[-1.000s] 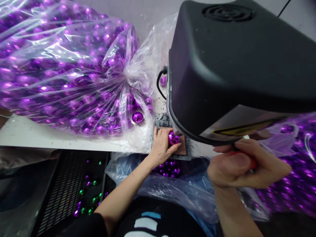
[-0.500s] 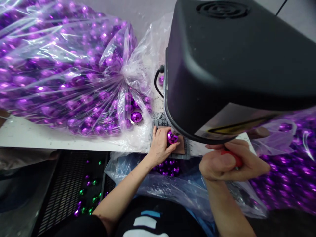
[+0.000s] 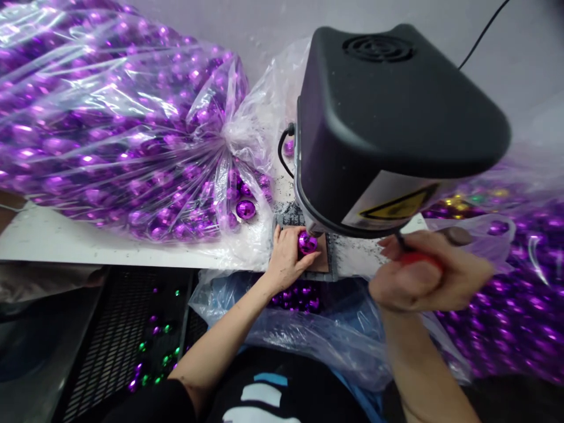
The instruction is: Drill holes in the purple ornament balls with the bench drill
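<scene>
My left hand (image 3: 285,257) is closed around a shiny purple faceted ball (image 3: 307,242), keeping it on a brown board (image 3: 323,258) under the machine. The black machine head (image 3: 388,117) hangs over it, its narrow metal spindle (image 3: 314,228) reaching down at or just above the ball's top; whether they touch I cannot make out. On the right, my right hand (image 3: 427,273) wraps around the red knob (image 3: 420,267) of the machine's lever, whose dark shaft shows above the fingers.
A tied clear bag of purple balls (image 3: 118,135) fills the left of the white table (image 3: 88,244), with a loose purple ball (image 3: 245,209) beside it. More bagged balls (image 3: 520,305) lie at right. Below sit an open plastic bag (image 3: 317,338) and a black crate (image 3: 114,317) holding green and purple balls.
The machine head has come down, farther from the camera, and more of its top shows. My right hand has shifted right with the lever knob. My left hand and its ball stay nearly still.
</scene>
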Motion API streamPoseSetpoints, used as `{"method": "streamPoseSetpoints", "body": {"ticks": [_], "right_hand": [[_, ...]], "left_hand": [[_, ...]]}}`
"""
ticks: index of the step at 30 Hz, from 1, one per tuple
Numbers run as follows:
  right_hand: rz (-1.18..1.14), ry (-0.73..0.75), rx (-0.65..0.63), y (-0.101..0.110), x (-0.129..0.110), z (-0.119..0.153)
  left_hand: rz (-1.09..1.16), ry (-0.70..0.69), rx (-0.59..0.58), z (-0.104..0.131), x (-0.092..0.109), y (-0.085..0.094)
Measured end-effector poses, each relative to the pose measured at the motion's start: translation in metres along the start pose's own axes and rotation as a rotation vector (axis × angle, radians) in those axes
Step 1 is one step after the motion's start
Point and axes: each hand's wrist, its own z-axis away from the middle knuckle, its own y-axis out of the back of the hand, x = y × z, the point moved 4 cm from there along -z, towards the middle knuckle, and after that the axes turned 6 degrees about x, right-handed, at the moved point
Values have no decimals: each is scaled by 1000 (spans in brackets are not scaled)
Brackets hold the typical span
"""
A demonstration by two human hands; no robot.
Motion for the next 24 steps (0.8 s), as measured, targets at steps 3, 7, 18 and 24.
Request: {"method": "streamPoseSetpoints", "body": {"ticks": [3,7,18,24], "right_hand": [[128,81,35,-9,-22,-51],[114,47,-95,-40,-32,-95],[-18,52,-30,-54,-12,-100],[20,23,-49,-53,-10,-101]], "left_hand": [[-4,-33,30,0,0,1],[22,-105,78,15,4,5],[8,-323,-139,79,34,9],[-341,-53,252,-14,-36,82]]}}
